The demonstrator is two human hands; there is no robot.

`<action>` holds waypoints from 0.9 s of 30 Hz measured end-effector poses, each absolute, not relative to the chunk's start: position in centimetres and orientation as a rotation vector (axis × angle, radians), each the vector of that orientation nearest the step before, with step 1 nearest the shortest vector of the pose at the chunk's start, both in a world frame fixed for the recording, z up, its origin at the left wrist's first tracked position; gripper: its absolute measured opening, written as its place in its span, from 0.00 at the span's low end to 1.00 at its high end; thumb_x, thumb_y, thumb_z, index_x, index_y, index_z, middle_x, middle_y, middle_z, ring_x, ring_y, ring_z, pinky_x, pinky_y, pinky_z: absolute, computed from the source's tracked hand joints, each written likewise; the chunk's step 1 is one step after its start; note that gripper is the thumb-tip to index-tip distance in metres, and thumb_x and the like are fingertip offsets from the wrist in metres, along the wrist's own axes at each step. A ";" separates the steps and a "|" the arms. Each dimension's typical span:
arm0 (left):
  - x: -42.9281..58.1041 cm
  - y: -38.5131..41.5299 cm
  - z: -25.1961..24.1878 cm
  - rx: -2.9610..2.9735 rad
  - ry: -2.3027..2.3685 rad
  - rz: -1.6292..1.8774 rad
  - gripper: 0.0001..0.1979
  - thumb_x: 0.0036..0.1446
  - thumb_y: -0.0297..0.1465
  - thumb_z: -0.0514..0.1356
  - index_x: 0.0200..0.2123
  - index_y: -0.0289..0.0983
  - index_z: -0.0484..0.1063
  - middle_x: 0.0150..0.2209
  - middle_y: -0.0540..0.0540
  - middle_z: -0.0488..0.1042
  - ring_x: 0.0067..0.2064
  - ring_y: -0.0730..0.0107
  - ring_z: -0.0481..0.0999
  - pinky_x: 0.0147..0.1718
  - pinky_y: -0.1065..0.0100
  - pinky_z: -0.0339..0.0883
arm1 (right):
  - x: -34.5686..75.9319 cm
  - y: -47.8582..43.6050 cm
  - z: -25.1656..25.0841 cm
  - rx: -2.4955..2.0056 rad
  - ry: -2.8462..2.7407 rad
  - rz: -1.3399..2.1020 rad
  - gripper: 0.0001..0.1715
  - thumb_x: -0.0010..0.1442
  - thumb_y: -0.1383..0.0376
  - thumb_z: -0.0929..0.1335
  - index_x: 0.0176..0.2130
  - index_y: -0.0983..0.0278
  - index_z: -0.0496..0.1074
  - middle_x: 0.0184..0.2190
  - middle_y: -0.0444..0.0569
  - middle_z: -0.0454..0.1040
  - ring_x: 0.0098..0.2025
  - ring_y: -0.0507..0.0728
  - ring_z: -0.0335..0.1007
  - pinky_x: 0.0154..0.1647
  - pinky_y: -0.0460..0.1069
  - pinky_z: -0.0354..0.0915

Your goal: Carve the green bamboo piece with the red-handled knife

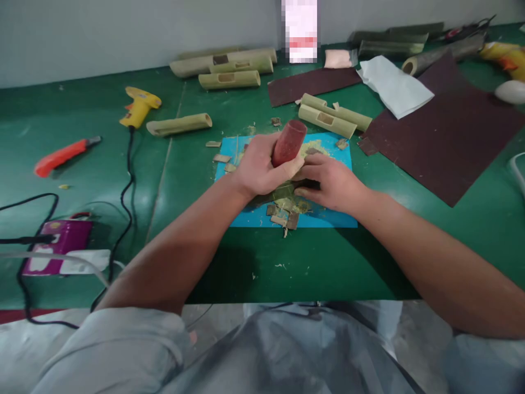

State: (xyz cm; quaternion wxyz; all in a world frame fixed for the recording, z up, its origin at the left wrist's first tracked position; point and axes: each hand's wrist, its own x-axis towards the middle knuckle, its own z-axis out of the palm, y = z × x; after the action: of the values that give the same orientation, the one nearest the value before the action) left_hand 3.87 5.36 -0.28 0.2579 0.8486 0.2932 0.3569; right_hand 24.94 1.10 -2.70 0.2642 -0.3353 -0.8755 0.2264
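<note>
My left hand [260, 167] is wrapped round a reddish-brown roll of sandpaper [289, 142], held upright and tilted over a blue cutting mat [328, 216]. My right hand [332, 180] lies beside it, fingers curled and pressed on a dark bamboo piece [283, 191] that is mostly hidden under both hands. Small bamboo offcuts [287, 216] and shavings lie on the mat in front of the hands.
Cut bamboo tubes [229, 79] lie at the back, one [178, 125] to the left and two [328, 117] behind the mat. Dark sandpaper sheets [447, 137] spread right. A yellow glue gun [139, 106], orange utility knife [61, 157], purple box [57, 243] and cables sit left.
</note>
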 end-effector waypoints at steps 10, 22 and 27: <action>4.7 4.7 -1.3 2.098 0.828 1.313 0.26 0.62 0.56 0.61 0.26 0.42 0.64 0.20 0.51 0.61 0.22 0.70 0.61 0.24 0.60 0.56 | 25.2 1.2 -2.7 -0.884 -2.360 0.583 0.11 0.64 0.61 0.68 0.41 0.64 0.79 0.38 0.54 0.74 0.44 0.63 0.68 0.45 0.56 0.64; 3.6 4.4 -0.6 2.146 0.887 1.094 0.28 0.61 0.60 0.58 0.28 0.41 0.66 0.22 0.49 0.66 0.26 0.68 0.65 0.26 0.59 0.61 | 25.2 1.2 -2.4 -0.895 -2.354 0.622 0.12 0.64 0.60 0.68 0.41 0.64 0.80 0.38 0.54 0.75 0.45 0.64 0.70 0.46 0.57 0.66; 3.9 4.0 -0.2 2.152 0.857 1.106 0.26 0.60 0.58 0.60 0.26 0.42 0.66 0.22 0.49 0.67 0.23 0.68 0.64 0.24 0.59 0.59 | 25.1 1.1 -2.4 -0.896 -2.349 0.638 0.12 0.65 0.60 0.68 0.41 0.64 0.79 0.40 0.56 0.75 0.46 0.64 0.70 0.47 0.57 0.66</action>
State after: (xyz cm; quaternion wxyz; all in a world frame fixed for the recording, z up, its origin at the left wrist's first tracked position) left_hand 3.90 3.97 -0.24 0.2832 0.8041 0.3203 0.4132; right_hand 25.11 1.13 -2.40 0.2707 -0.3326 -0.8718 0.2369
